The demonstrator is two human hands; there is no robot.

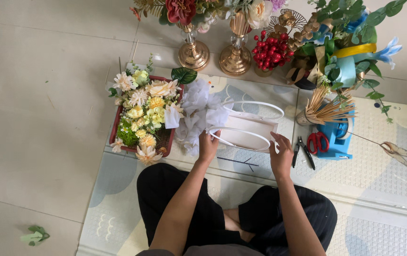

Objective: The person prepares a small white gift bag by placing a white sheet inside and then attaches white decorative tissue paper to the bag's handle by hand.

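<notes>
Red flower tray (167, 140) beside white bag (251, 132)

Bare floor (47, 118) lies open at nine o'clock; a flower basket (142, 116), gold vases (215, 54) at twelve and scissors (317, 141) at three hem the white bag (248, 130).

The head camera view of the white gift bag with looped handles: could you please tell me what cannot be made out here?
- Inside of the white gift bag: hidden by its own wall.
- Left hand: fingertips hidden in crumpled white tissue paper.
- Right hand: grip unclear, fingers at the bag's edge.
- Flower arrangements in gold vases: cut off by the top edge.
</notes>
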